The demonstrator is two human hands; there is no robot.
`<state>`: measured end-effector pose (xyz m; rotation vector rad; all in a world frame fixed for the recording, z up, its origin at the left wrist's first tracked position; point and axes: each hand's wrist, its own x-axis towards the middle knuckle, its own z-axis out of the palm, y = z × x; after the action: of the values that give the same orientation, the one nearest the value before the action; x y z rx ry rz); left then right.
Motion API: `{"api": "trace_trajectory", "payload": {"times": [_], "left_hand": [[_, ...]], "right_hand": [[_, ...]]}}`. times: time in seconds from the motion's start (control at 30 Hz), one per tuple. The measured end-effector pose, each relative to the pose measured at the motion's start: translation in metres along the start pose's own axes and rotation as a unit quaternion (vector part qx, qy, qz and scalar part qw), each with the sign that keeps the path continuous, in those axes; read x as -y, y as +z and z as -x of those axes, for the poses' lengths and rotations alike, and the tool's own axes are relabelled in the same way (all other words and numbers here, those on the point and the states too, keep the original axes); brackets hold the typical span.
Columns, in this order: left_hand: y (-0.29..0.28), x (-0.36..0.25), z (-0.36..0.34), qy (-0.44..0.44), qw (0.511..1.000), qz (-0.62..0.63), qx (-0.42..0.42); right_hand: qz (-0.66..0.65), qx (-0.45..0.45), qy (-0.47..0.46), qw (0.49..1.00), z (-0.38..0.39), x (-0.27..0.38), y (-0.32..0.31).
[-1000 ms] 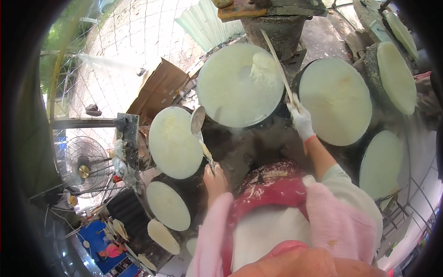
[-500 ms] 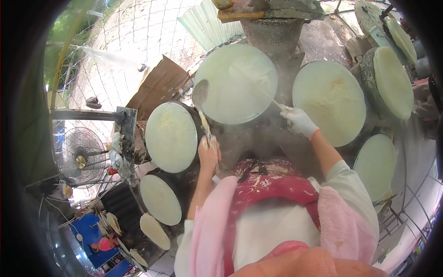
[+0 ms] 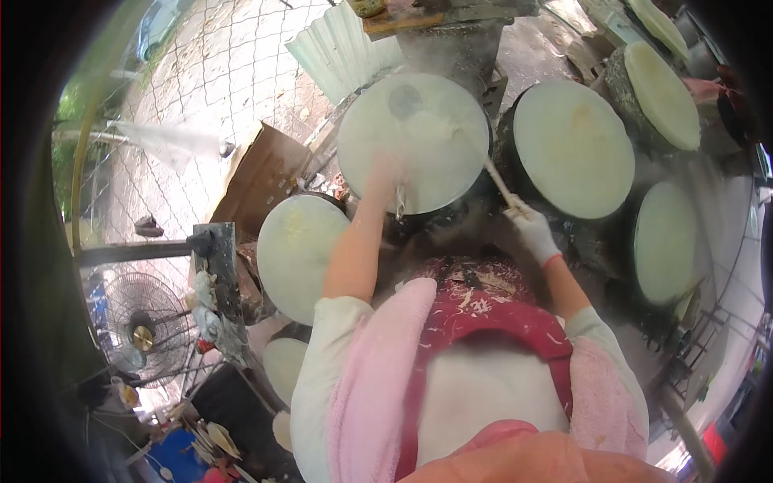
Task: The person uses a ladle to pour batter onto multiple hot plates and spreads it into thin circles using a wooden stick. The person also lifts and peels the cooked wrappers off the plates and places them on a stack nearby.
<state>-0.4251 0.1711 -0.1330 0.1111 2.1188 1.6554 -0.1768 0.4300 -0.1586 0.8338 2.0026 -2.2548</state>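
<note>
My left hand [image 3: 386, 167] is closed on a ladle over the central round pale surface [image 3: 443, 181], partly blurred by steam; the ladle's round head [image 3: 404, 101] shows faintly near the far side. My right hand [image 3: 527, 227], in a white glove with a red cuff, grips a long pale stick [image 3: 500, 179] reaching up onto that surface. More round pale surfaces on dark drums sit to the left [image 3: 298, 258] and right [image 3: 573, 151] of my hands.
Further discs stand at the upper right [image 3: 662, 92] and right [image 3: 664, 241]. Left are a fan [image 3: 143, 338], a metal post [image 3: 213, 294], a cardboard sheet [image 3: 254, 181] and wire mesh [image 3: 177, 88]. A dark pillar [image 3: 447, 56] rises behind the central disc.
My left hand has moved up and right with the ladle, over the central disc. The stick swung left onto that disc; my right hand shifted slightly down. Steam blurs the middle more.
</note>
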Motion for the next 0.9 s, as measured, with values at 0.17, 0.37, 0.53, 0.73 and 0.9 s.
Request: {"api": "trace_trajectory", "payload": {"times": [0.17,0.37,0.53,0.73,0.9], "left_hand": [[0.008,-0.037,0.074,-0.173,0.954,0.245,0.028],[-0.023,-0.034,0.094,-0.225,0.915,0.334,0.020],[-0.016,-0.042,0.094,-0.241,0.892,0.381,0.025],[-0.027,-0.045,0.087,-0.254,0.811,0.527,-0.004],[-0.109,-0.007,0.128,-0.174,0.413,0.837,0.314]], "right_hand": [[-0.023,0.059,0.164,0.984,0.003,0.055,0.069],[0.125,0.070,0.122,0.982,-0.002,0.086,0.080],[0.166,-0.003,-0.011,0.986,0.003,0.030,0.064],[-0.018,0.122,0.222,0.967,0.043,0.048,0.158],[-0.064,0.069,0.096,0.991,0.038,0.076,0.100]]}}
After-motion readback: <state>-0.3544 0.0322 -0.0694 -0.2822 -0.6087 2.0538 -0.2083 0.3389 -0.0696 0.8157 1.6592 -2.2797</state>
